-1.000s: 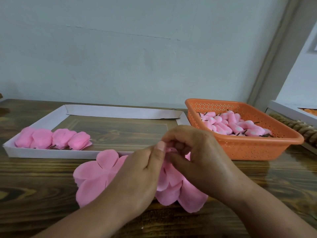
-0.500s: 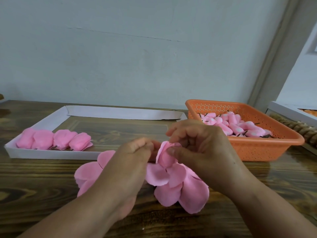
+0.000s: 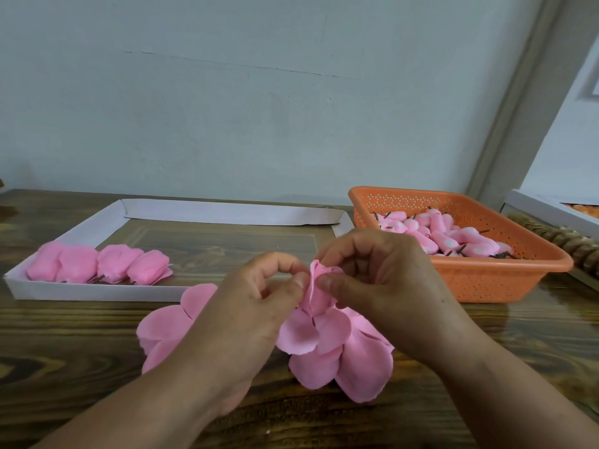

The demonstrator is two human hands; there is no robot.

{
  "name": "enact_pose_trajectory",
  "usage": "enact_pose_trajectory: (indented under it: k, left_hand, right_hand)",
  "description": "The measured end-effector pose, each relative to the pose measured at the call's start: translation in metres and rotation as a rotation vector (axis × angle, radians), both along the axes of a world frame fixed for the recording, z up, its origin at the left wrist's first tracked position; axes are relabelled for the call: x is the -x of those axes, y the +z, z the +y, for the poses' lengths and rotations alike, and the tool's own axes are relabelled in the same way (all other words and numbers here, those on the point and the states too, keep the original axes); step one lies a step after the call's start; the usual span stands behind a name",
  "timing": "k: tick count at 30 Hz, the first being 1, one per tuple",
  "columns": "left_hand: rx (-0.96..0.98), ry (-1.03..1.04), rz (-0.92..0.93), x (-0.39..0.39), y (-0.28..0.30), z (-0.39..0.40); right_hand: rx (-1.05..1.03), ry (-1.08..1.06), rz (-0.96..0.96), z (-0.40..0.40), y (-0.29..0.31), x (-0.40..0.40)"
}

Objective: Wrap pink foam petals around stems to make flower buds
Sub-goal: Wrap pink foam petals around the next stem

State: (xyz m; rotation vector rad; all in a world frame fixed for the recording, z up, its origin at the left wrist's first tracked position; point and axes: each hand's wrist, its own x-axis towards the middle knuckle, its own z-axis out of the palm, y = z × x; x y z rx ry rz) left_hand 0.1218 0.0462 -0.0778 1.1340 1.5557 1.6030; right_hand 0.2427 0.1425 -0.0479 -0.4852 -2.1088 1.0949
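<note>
Head view: beside the orange basket (image 3: 505,280), a petal (image 3: 319,286), now lifted upright, is pinched by left hand (image 3: 259,306) and right hand (image 3: 385,286); wrapping is judged underway.

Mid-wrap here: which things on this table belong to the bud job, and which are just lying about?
In the job:
- petal piece, pinched by left hand and right hand
- loose petals
- white tray of wrapped buds
- orange basket of stemmed cores

Lying about:
- brown beaded object
- white box, far right

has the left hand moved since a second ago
Yes. The left hand has shifted left and slightly up against the white tray, and now pinches the raised petal.
</note>
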Motion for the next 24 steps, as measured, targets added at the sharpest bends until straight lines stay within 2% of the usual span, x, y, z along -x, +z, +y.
enact_pose_trajectory:
  k: [6, 14, 20, 24]
  left_hand:
    - [-0.030, -0.058, 0.001, -0.001, 0.002, -0.002]
    - [0.004, -0.129, -0.036, -0.001, -0.001, -0.001]
    - [0.004, -0.091, -0.086, 0.002, -0.003, 0.001]
    - [0.004, -0.099, -0.095, 0.002, -0.003, 0.001]
  right_hand:
    - [-0.016, -0.007, -0.017, -0.002, 0.002, 0.000]
    - [0.077, 0.026, -0.018, 0.002, -0.001, -0.002]
    - [0.291, 0.192, -0.087, 0.009, 0.002, -0.006]
    - [0.290, 0.205, -0.078, 0.010, 0.004, -0.009]
